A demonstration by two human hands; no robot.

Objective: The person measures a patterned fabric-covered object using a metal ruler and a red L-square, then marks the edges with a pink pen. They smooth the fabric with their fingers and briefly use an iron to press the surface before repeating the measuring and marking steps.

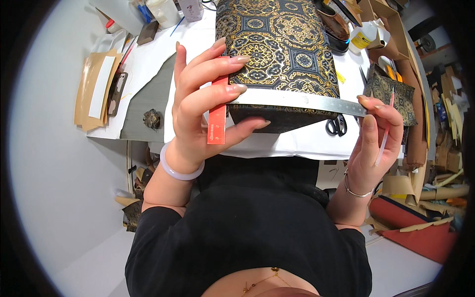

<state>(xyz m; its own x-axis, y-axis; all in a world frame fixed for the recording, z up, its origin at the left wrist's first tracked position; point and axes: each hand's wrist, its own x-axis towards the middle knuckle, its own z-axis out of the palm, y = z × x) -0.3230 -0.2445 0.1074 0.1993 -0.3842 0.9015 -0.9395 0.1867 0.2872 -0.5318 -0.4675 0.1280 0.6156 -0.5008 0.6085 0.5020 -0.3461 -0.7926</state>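
Observation:
A box-like block covered in black, gold and grey patterned brocade (277,44) stands in front of me, its dark near side (277,119) facing me. Across its near top edge lies the metal blade of an L-square ruler (297,101), whose red arm (216,123) hangs down at the left corner. My left hand (198,99) is closed round that red arm, fingers on top of the block and thumb against its near side. My right hand (376,133) pinches the blade's right end. A thin pen with a pinkish barrel (385,136) is also held in its fingers.
Black-handled scissors (336,126) lie partly under the block's right side. A small brocade piece (396,94) and a white bottle (363,37) are at right. On the left are a dark crumpled bundle (152,119), brown paper sheets (94,94) and a phone (117,94).

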